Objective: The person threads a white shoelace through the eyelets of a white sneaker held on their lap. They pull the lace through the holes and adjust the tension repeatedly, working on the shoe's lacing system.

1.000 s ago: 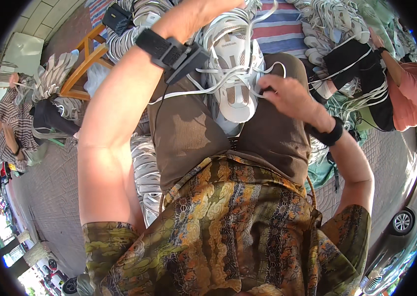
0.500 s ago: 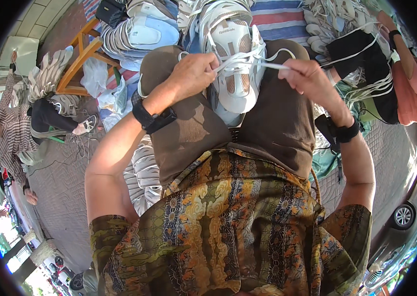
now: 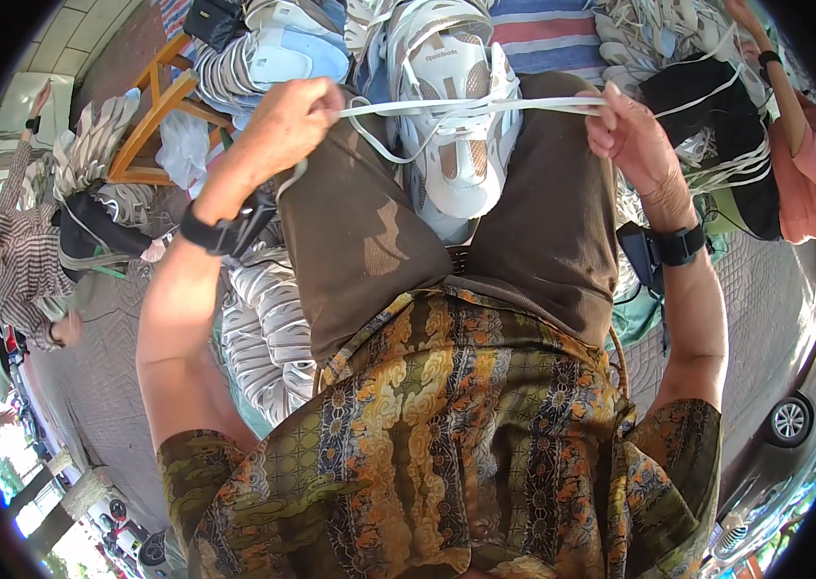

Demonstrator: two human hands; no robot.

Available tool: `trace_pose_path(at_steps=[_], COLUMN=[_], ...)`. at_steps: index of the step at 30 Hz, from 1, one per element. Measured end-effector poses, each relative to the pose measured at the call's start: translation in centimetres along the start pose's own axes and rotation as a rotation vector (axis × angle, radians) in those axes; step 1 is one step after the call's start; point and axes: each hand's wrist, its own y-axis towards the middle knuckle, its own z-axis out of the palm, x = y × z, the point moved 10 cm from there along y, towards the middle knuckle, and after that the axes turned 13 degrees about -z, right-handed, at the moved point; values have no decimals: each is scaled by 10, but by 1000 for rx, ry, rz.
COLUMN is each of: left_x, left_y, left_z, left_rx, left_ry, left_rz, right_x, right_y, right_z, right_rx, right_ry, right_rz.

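Observation:
Between my knees a white and tan sneaker [image 3: 451, 82] sits with its toe pointing towards me. A white shoelace [image 3: 553, 102] runs taut across its upper, from one hand to the other. To the left of the shoe, my left hand [image 3: 294, 118] is closed round one part of the lace. My right hand [image 3: 635, 140] pinches the other part above my right knee, between thumb and fingers. A loose loop of lace hangs by the shoe's left side. More shoes are nested behind this one in a row. Black bands circle both my wrists.
Pale insoles or shoe parts [image 3: 287, 63] are stacked at the back left, beside a wooden stool frame [image 3: 152, 121]. More laced shoes [image 3: 273, 333] lie by my left thigh. One person in a striped shirt [image 3: 22, 246] sits left; another in a pink top [image 3: 813, 183] sits right.
Both hands have moved apart, the left one further out to the left, and the lace between them is drawn straight across the shoe. The person at right has raised an arm.

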Motion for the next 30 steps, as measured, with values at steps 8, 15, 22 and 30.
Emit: trace_pose_path(at_steps=[8,15,22,30], left_x=[76,171,219,-9], left_y=[-57,-98,-74,-55], left_z=[-81,-155,-145,-56], left_rx=[-208,-457,-377,-376], left_ry=[202,644,623,-103], left_rz=[-77,-213,-394,-7], right_x=[-21,-41,-43,13], right_y=[-1,24,27,20], right_z=[48,67,60,96], right_rx=[177,242,168,193], right_ry=[-420,-557,-555,-1117], right_rz=[-34,-101,-149,-619])
